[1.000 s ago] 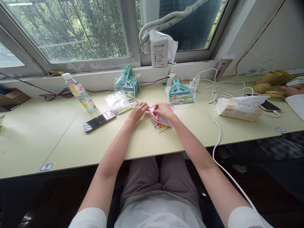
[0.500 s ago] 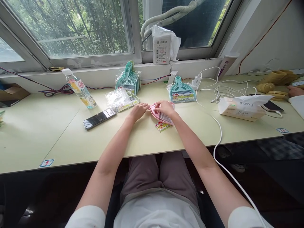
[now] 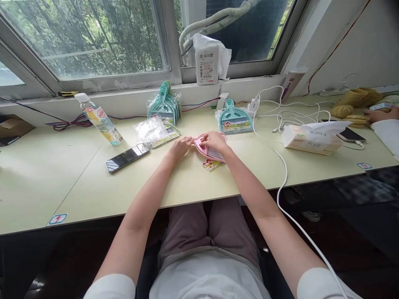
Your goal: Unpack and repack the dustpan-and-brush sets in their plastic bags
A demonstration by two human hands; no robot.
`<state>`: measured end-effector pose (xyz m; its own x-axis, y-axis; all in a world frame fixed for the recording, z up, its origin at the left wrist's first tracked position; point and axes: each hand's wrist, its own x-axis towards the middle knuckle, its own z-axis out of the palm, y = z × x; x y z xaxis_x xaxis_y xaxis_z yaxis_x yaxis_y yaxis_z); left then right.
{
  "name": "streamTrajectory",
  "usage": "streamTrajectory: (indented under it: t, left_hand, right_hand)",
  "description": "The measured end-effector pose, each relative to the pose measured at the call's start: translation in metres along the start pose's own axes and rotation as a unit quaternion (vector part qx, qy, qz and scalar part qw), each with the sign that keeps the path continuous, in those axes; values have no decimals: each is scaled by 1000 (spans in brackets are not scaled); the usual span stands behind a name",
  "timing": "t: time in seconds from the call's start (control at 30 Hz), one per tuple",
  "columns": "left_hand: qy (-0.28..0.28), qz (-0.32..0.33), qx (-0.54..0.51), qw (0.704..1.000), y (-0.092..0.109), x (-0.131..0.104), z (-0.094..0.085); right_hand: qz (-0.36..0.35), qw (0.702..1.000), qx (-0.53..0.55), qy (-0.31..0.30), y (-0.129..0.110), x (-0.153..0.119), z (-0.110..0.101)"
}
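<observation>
A pink dustpan and brush set (image 3: pixel 215 154) lies on the pale table with its handle end toward the left. My left hand (image 3: pixel 182 146) is closed on the handle end. Over the middle of the set is my right hand (image 3: pixel 214 141), its fingers pinched at the pink piece near the opening. A yellow and red printed card (image 3: pixel 212 165) sticks out from under the set's near edge. Behind stand a stack of bagged green dustpan sets (image 3: pixel 164 106) and one more green set (image 3: pixel 235 118). Clear plastic bags with printed cards (image 3: pixel 156 131) lie left of the hands.
A phone (image 3: pixel 127 158) and a leaning bottle (image 3: pixel 101 120) are at the left. On the right are a tissue pack (image 3: pixel 313 139), a white cable (image 3: pixel 285 170) and another person's hand and sleeve (image 3: pixel 385 120). A box (image 3: pixel 207 64) stands on the sill.
The camera view has shifted slightly, so the table items appear a little further left. Both hands stay at the pink set. The other person's hand at the far right reaches further into view.
</observation>
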<state>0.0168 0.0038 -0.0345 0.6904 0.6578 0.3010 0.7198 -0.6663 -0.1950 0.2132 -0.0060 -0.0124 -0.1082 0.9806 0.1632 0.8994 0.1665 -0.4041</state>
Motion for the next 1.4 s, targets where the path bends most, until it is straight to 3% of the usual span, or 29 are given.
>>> streamTrajectory:
  t: [0.47,0.9,1.0,1.07,1.13,1.23,1.3,1.4]
  left_hand:
    - [-16,-11,10,1000,4,0,-8]
    - [-16,-43,-29,999,4,0,-5]
    - [1,-41,-56,998,4,-1,-3]
    - [53,-62,-110,991,2,-1,-3]
    - [148,-118,-192,963,0,1,-5]
    - [264,-192,-361,874,5,9,-12]
    - [247,-197,-496,809,15,15,-14]
    - [135,-172,-652,726,34,23,-9]
  right_hand:
    - [9,1000,11,-10,-2,-1,-3]
    - [-4,999,-17,-37,-5,-2,-5]
    - [-7,1000,-20,-10,-7,-7,-2]
    - [-2,1000,-11,8,-7,-9,-3]
    - [7,999,29,42,-8,-9,-6]
    - [17,984,107,140,-9,-8,-10]
    - [20,969,138,204,-12,-8,-11]
    - [19,959,159,234,-15,-9,-8]
